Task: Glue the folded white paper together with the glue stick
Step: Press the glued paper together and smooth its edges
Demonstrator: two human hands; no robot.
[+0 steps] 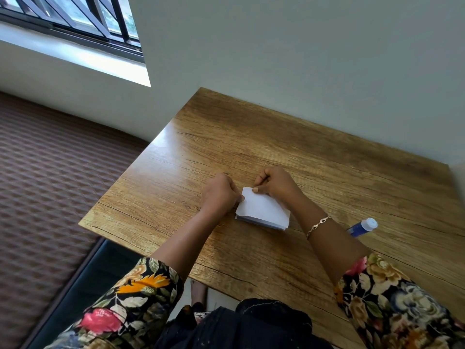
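A folded white paper (261, 210) lies in the middle of the wooden table (251, 137). Several layers show at its near edge. My left hand (221, 192) pinches the paper's left edge with curled fingers. At the paper's far corner, my right hand (274, 183) pinches it between thumb and fingers. A blue glue stick (362, 227) with a white cap lies on its side to the right, partly hidden behind my right forearm. Neither hand touches it.
The table stands against a pale wall (302, 59) at the back. Its left edge drops to a brown patterned surface (50, 185). A window (75, 18) is at the upper left. A dark seat (80, 285) runs under the table's near left corner.
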